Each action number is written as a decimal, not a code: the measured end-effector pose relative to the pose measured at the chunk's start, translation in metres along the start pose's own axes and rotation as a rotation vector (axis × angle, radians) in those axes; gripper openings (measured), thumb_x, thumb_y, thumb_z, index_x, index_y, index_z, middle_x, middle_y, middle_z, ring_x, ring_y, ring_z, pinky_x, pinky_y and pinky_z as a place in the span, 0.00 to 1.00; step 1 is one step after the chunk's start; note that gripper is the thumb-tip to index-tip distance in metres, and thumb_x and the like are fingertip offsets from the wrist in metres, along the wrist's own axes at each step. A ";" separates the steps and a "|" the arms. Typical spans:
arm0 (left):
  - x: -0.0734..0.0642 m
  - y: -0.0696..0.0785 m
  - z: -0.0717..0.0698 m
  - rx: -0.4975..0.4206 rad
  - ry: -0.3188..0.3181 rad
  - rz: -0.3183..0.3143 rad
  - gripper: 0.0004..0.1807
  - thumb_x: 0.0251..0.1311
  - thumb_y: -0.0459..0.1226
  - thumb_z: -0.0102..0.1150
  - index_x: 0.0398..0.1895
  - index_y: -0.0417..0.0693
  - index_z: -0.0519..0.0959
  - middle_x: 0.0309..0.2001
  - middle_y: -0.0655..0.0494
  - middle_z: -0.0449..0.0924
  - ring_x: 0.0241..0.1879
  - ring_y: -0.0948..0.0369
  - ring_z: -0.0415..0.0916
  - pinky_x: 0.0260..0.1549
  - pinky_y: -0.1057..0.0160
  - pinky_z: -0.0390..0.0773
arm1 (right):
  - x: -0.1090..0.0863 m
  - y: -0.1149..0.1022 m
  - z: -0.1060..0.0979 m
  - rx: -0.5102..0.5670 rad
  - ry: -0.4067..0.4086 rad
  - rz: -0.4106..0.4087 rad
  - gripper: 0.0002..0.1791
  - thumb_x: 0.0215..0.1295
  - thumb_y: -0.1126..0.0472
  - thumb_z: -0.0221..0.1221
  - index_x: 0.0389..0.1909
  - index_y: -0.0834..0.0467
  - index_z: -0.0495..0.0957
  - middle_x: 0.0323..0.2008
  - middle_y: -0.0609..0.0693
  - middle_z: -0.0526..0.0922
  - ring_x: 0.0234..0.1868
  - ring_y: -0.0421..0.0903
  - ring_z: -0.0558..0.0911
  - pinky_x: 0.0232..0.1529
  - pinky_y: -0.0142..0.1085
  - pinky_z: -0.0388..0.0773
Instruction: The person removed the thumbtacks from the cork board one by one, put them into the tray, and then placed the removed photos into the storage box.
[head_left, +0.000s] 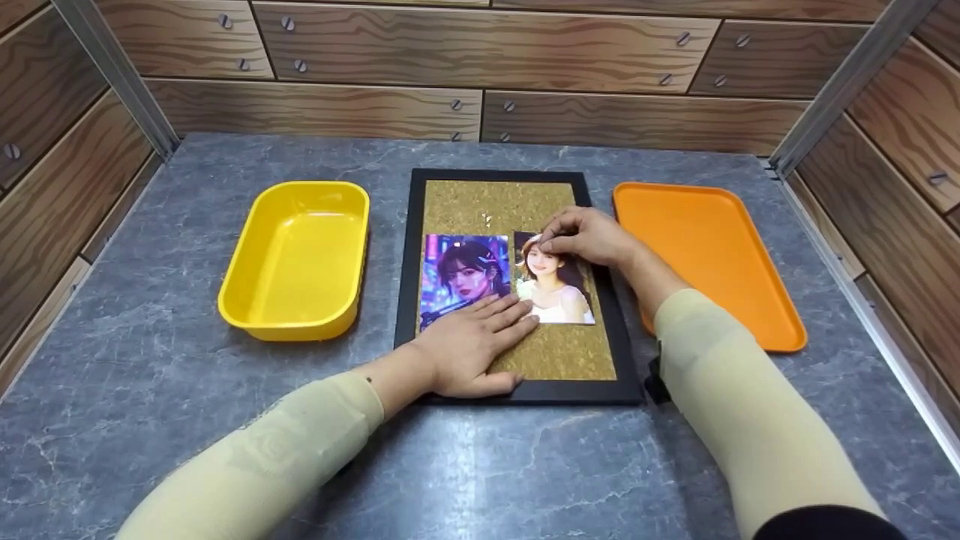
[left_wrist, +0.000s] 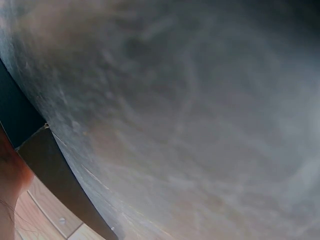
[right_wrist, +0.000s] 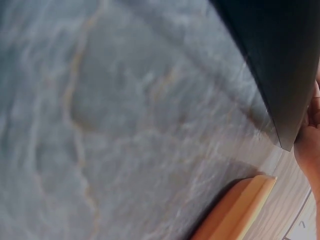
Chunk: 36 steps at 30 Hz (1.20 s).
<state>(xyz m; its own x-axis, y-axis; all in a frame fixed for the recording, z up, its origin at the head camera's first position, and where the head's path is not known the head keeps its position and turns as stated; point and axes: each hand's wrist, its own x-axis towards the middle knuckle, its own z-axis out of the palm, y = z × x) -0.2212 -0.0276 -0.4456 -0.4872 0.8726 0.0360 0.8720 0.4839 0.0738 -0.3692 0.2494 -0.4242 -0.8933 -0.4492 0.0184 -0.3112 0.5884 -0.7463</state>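
Observation:
A cork board (head_left: 495, 201) in a black frame (head_left: 628, 375) lies flat on the table. Two photos are side by side on the cork: a purple-blue portrait (head_left: 465, 270) at left and a portrait in white (head_left: 551, 296) at right. My left hand (head_left: 474, 345) rests flat, fingers straight, across the lower parts of both photos. At the right photo's top, the thumb and forefinger of my right hand (head_left: 592, 236) pinch what looks like a push pin, mostly hidden by the fingertips. A tiny pale pin (head_left: 457, 244) shows at the left photo's top.
Several small clear pins (head_left: 487, 219) lie on the cork above the photos. A deep yellow bin (head_left: 296, 325) stands left of the board; a flat orange tray (head_left: 712, 255) is at right, close by my right forearm. Wood-patterned walls (head_left: 480, 49) enclose the table's back and sides.

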 end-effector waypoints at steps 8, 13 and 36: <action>-0.001 0.000 0.000 -0.006 0.000 0.005 0.46 0.77 0.63 0.40 0.86 0.44 0.52 0.85 0.44 0.48 0.84 0.48 0.43 0.82 0.52 0.43 | -0.010 -0.019 0.000 0.086 0.018 0.011 0.11 0.69 0.67 0.69 0.44 0.74 0.86 0.57 0.68 0.82 0.60 0.57 0.77 0.62 0.39 0.70; -0.001 0.000 0.001 -0.003 0.007 0.007 0.46 0.77 0.63 0.40 0.86 0.44 0.53 0.85 0.44 0.49 0.84 0.48 0.44 0.82 0.53 0.43 | -0.003 0.000 0.000 0.098 0.027 0.015 0.12 0.68 0.63 0.72 0.45 0.69 0.88 0.58 0.64 0.82 0.59 0.52 0.77 0.63 0.36 0.70; -0.001 0.000 -0.001 0.007 -0.010 0.003 0.46 0.77 0.63 0.39 0.86 0.44 0.52 0.85 0.44 0.49 0.84 0.48 0.43 0.82 0.53 0.42 | -0.001 0.003 0.000 0.276 0.059 0.001 0.11 0.70 0.68 0.69 0.46 0.74 0.86 0.47 0.54 0.85 0.51 0.44 0.80 0.54 0.29 0.78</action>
<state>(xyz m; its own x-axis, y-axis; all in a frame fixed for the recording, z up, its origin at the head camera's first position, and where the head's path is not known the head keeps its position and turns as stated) -0.2207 -0.0280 -0.4447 -0.4844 0.8744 0.0265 0.8736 0.4819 0.0671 -0.3693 0.2517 -0.4269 -0.9134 -0.4039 0.0502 -0.2174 0.3798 -0.8992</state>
